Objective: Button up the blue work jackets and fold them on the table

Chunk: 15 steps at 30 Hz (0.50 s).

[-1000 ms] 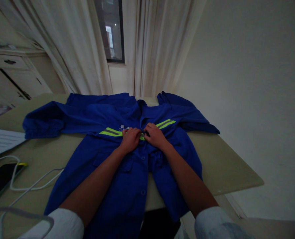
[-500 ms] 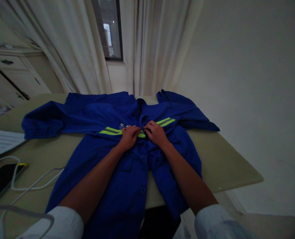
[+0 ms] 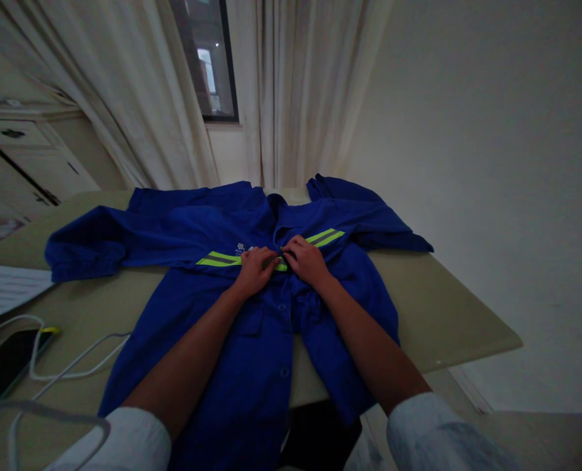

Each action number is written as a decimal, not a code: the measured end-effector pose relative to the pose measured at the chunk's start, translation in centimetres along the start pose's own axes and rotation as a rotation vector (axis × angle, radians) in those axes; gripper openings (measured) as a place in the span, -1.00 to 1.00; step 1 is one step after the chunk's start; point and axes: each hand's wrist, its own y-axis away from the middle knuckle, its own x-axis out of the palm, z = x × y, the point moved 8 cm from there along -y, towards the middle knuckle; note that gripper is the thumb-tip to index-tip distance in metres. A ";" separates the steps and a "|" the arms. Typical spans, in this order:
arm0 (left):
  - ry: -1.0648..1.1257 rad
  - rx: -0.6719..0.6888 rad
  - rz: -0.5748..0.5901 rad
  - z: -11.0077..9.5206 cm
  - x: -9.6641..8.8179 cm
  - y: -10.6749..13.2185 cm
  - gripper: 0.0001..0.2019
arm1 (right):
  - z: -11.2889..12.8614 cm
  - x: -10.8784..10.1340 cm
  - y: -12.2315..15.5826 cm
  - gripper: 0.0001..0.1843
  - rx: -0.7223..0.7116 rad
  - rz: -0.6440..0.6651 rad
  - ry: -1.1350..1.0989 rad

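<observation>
A blue work jacket [image 3: 197, 314] with yellow-green reflective strips lies spread across the table, collar away from me and sleeves out to both sides. At chest height, where its two front edges meet, my left hand [image 3: 257, 269] pinches the left front edge over the strip. Close beside it, my right hand [image 3: 307, 261] grips the other front edge, fingertips almost touching those of the left. Whatever small part sits between the fingertips is hidden. Below the hands the front panels lie apart, with round buttons [image 3: 282, 307] showing down the left one.
The table [image 3: 458, 314] has a corner jutting out at right. On its left are a printed sheet [image 3: 6, 291], a dark phone [image 3: 6, 363] and a looping white cable [image 3: 82, 363]. Curtains [image 3: 301, 91], a window and a cabinet [image 3: 21, 157] stand behind.
The view has shifted slightly. Both hands stay at the same spot on the jacket front, with only slight finger movement.
</observation>
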 end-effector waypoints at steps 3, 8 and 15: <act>0.011 0.006 -0.009 -0.2 0.0 0.0 -0.75 | -0.8 0.1 -0.3 -0.89 0.029 -0.067 -0.088; -0.058 -0.085 0.014 0.7 0.0 0.0 -0.60 | -5.2 -2.3 0.2 -0.89 0.402 -0.418 -0.191; -0.195 -0.208 -0.023 4.5 -2.4 -5.0 -0.67 | -1.0 -1.0 0.4 -0.63 0.204 -0.080 -0.220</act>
